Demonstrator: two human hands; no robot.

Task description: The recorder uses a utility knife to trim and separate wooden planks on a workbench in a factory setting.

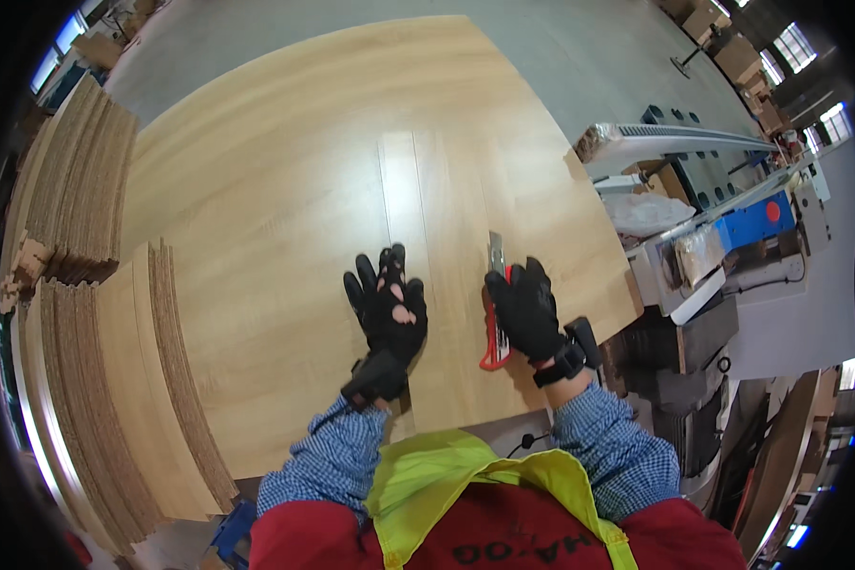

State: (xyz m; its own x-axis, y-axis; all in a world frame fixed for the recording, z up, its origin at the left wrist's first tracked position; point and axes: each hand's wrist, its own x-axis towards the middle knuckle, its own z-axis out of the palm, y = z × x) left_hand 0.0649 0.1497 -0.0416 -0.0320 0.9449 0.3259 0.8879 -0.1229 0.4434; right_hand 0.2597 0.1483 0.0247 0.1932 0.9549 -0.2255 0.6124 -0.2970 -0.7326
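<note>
A large light wood-grain panel [285,190] lies flat in front of me. My left hand [391,309], in a black glove with torn holes, rests on it with the fingers spread and nothing in them. Just ahead of its fingertips, a narrow strip [402,171] of the same wood look catches the light. My right hand [524,309], also gloved in black, is closed around a red utility knife [496,347]. The knife's metal blade end points away from me over the panel, and its red tail shows below my fingers.
Stacks of cut boards [76,180] stand to the left, with more boards [161,380] nearer me. At the right is a machine [674,142] with a rail, a blue part [760,220] and a clear plastic bag [646,214]. Grey floor [579,57] shows beyond the panel.
</note>
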